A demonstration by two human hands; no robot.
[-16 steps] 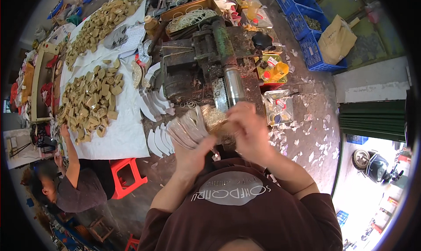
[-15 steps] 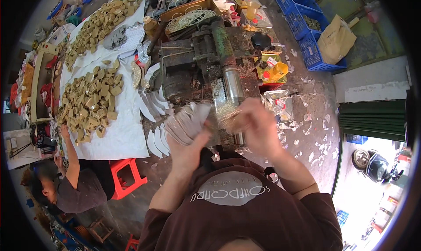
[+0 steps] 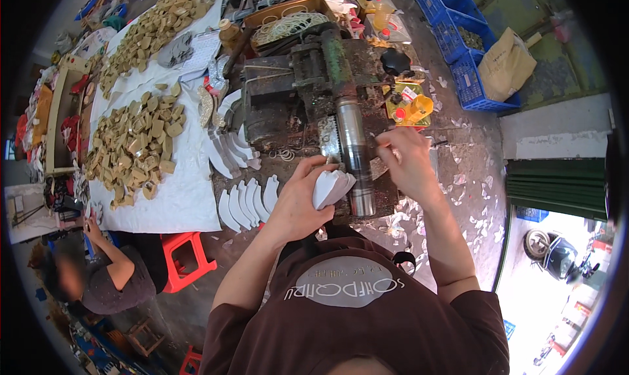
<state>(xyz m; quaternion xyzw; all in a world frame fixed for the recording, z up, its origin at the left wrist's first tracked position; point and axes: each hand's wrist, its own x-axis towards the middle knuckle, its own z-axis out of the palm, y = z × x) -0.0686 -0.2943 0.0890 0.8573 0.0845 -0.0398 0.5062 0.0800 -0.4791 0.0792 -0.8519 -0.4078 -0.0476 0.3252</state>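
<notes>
My left hand (image 3: 298,201) is closed round a compact stack of curved white pieces (image 3: 332,187), held at the near left side of a shiny metal roller (image 3: 354,136). The roller belongs to a worn, greasy machine (image 3: 268,110). On the roller's other side, my right hand (image 3: 409,162) has its fingers curled together, thumb and fingertips close to the metal. Whatever may be between those fingertips is too small to make out. Several more curved white strips (image 3: 246,205) lie side by side on the bench, left of my left hand.
Heaps of tan blocks (image 3: 134,146) cover a white sheet (image 3: 196,208) on the left. A person (image 3: 124,273) sits there by a red stool (image 3: 187,260). A yellow container (image 3: 419,108) stands right of the machine. Blue crates (image 3: 475,80) are at the far right; scraps litter the floor.
The fanned-out strips in my left hand are now a tight stack, turned towards the roller. My right hand has moved up and right, off the roller. The seated person's arm has lowered.
</notes>
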